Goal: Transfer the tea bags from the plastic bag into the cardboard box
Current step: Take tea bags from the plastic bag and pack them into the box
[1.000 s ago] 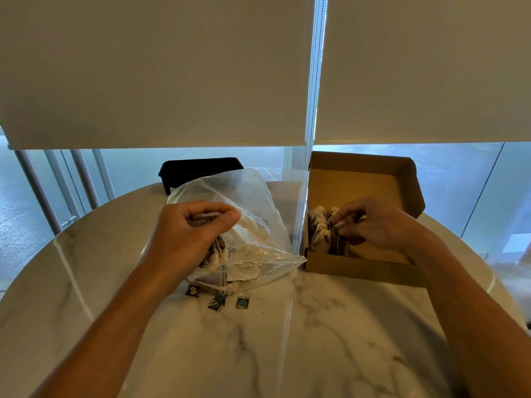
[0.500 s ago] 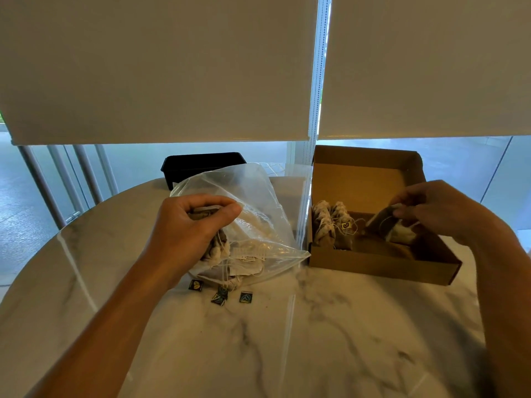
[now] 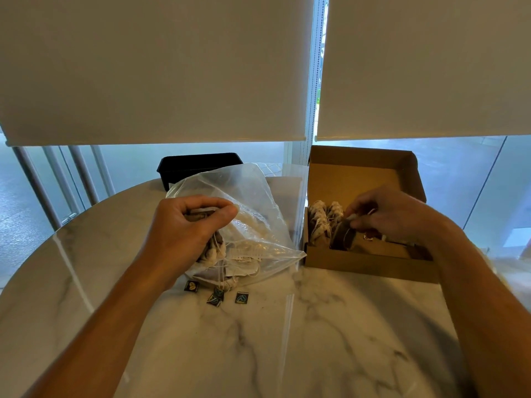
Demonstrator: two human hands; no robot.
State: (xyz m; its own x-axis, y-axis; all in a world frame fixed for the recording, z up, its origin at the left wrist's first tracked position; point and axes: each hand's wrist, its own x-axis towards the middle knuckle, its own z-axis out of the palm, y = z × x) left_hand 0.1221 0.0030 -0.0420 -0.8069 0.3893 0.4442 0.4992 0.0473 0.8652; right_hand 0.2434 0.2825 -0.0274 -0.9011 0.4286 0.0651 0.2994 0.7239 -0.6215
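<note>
A clear plastic bag lies on the marble table, with tea bags bunched in its lower part. My left hand grips the bag's near edge, fingers curled over it. To the right stands an open cardboard box with two rows of tea bags upright at its left end. My right hand reaches into the box and pinches a dark tea bag beside those rows. Several dark string tags lie on the table just below the plastic bag.
A black tray sits behind the plastic bag at the table's far edge. The round marble table stretches toward me. Roller blinds and a window with rails fill the background; the box lid stands up at the back.
My right hand has moved left inside the box, bringing the tea bag it holds up against the standing rows. My left hand stays on the plastic bag.
</note>
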